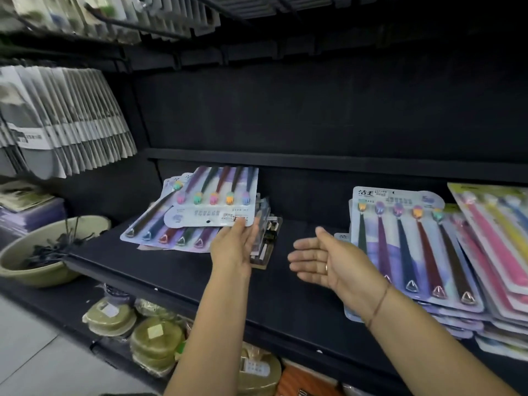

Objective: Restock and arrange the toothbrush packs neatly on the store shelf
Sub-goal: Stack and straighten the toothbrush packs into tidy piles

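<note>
A five-brush toothbrush pack (217, 197) lies on top of a loose pile of packs (160, 227) at the left of the black shelf (285, 287). My left hand (234, 244) reaches under its near edge, with the thumb on the pack's bottom rim; whether the fingers curl round it I cannot tell. My right hand (325, 261) hovers open, palm turned left, over the shelf's middle and holds nothing. To its right lies a stack of similar packs (411, 247) with dark-handled brushes.
Pink and yellow brush packs (497, 241) overlap the right stack. A green bowl (43, 252) of dark items stands at the left. Small dark packets (268, 241) lie beside the left pile. Round green packages (154, 338) fill the lower shelf. Grey hanging packs (63, 121) are upper left.
</note>
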The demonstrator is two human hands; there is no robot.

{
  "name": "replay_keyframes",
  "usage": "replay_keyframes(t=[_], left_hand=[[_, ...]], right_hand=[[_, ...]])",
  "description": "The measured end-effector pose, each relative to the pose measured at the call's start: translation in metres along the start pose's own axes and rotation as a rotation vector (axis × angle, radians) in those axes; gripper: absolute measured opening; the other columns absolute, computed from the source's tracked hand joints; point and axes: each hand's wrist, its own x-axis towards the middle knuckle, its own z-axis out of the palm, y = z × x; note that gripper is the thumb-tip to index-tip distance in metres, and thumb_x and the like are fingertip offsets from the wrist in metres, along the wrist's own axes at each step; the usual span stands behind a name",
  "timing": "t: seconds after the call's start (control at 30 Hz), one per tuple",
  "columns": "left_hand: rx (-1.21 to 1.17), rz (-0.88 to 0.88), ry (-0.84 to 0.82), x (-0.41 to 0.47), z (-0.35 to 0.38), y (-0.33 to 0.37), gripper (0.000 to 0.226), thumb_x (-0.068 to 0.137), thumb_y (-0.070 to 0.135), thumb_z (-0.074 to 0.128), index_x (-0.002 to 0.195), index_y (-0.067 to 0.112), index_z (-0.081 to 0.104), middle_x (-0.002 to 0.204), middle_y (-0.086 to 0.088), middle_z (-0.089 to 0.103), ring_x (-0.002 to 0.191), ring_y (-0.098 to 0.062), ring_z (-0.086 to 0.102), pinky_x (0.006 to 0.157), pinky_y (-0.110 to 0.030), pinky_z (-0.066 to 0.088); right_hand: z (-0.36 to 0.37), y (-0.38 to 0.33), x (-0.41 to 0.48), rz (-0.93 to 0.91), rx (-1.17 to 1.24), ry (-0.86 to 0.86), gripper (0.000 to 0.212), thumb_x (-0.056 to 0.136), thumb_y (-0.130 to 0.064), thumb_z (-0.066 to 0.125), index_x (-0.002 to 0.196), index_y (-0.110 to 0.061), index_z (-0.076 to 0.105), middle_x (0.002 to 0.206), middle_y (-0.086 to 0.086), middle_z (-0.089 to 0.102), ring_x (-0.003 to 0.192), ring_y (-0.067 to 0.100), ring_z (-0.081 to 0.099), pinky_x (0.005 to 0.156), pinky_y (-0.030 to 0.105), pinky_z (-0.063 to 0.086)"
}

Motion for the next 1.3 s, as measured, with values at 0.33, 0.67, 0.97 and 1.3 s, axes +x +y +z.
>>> replay_keyframes(t=[0.33,0.67,0.97,1.3], left_hand=[[0.496,-0.041,-0.529,-0.052,-0.03,0.028,0.021,0.092,0.005,0.055,0.107,-0.003,0.066,0.085,-0.017,0.07,0.065,-0.016,0.063,0.059,-0.021,0.053],[0.414,-0.151,-0.424,-0.038,-0.028,0.027,0.031,0.086,0.014,0.06,0.107,-0.008,0.064,0.073,-0.013,0.068,0.05,-0.011,0.057,0.045,-0.018,0.049],[0.109,-0.189,-0.125,-0.03,-0.021,0.0,0.064,0.094,0.047,0.052,0.133,-0.004,0.048,0.123,-0.015,0.062,0.107,-0.021,0.062,0.085,-0.031,0.052],[-0.135,-0.084,0.081,-0.016,-0.033,0.015,0.042,0.101,0.037,0.046,0.12,-0.001,0.054,0.108,-0.011,0.065,0.097,-0.017,0.065,0.076,-0.03,0.053]], right_hand=[[-0.037,-0.044,0.016,-0.144,0.171,0.135,0.026,0.1,-0.038,0.05,0.096,-0.018,0.065,0.1,0.007,0.07,0.094,0.024,0.067,0.08,0.037,0.054],[-0.104,-0.022,-0.097,0.154,0.055,0.052,0.025,0.065,-0.022,0.072,0.084,-0.006,0.075,0.078,0.019,0.07,0.048,0.02,0.054,0.048,0.027,0.044],[-0.088,0.022,-0.078,-0.082,0.568,0.165,0.025,0.093,-0.016,0.054,0.106,0.0,0.068,0.1,0.021,0.073,0.078,0.026,0.074,0.064,0.032,0.062],[-0.051,0.028,-0.039,-0.116,0.563,0.348,0.046,0.105,-0.037,0.035,0.1,-0.002,0.064,0.086,0.013,0.075,0.071,0.022,0.073,0.056,0.027,0.06]])
